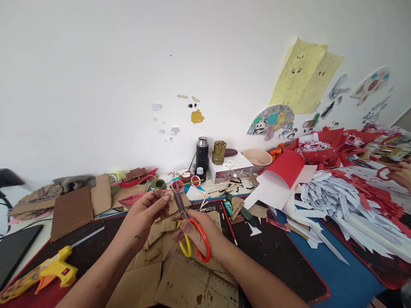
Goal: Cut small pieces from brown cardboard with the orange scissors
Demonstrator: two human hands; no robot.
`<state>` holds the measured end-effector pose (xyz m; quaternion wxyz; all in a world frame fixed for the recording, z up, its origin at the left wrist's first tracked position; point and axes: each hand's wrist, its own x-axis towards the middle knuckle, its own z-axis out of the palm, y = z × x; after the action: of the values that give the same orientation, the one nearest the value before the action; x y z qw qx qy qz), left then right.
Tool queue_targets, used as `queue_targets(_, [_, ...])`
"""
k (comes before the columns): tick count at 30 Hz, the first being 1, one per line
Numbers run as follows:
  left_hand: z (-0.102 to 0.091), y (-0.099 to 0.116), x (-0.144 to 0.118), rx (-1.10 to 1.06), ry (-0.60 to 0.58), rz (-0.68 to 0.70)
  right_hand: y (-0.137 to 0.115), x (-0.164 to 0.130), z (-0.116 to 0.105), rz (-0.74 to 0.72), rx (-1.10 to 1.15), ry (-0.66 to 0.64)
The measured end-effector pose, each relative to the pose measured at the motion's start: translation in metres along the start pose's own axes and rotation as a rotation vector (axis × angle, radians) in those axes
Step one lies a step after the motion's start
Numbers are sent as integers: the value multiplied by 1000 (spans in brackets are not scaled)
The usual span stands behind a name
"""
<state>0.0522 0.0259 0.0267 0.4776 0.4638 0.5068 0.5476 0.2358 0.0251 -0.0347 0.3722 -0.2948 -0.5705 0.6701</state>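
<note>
Scissors (182, 211): in the air over the near middle of the tabletop (46, 230), blades pointing far and slightly left, a little apart. One yellow loop, one red.

Right hand (204, 229): curled around the loops, firm hold on the scissors.

Left hand (149, 211): just left of the blades, thumb and fingers pinched together on a small tan piece (171, 198); exact shape unclear, partly hidden by the fingertips.

Below the hands: cardboard sheets (141, 280), overlapping, on a black mat (279, 265). Right of the scissors: red pencil (228, 222), then a green cutter (228, 207) near its far end.

Near left: yellow glue gun (61, 267), glue stick out the back. Beyond it, brown sheet (72, 211), lying flat-ish.

Far middle, by the wall (96, 85): black thermos (202, 157), white box (231, 171) with a green jar (219, 152) on top, beige bowl (257, 158) just right of the box.

Right: curled red sheet (284, 169), big heap of white paper strips (335, 203). Far right edge: co-worker's hand (400, 175) at a red loop (382, 173). Yellow paper sheets (298, 77) on the wall, right side.
</note>
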Motion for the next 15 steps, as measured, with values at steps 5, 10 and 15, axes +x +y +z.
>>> queue_targets(5, [-2, -4, 1, 36, -12, 33, 2, 0, 0, 63, -44, 47])
queue_targets(10, [-1, -9, 1, 69, -69, -8, -2, 1, -4, 60, -15, 124])
queue_targets(15, [7, -21, 0, 119, -147, -32, -4, 2, -6, 37, 73, 159])
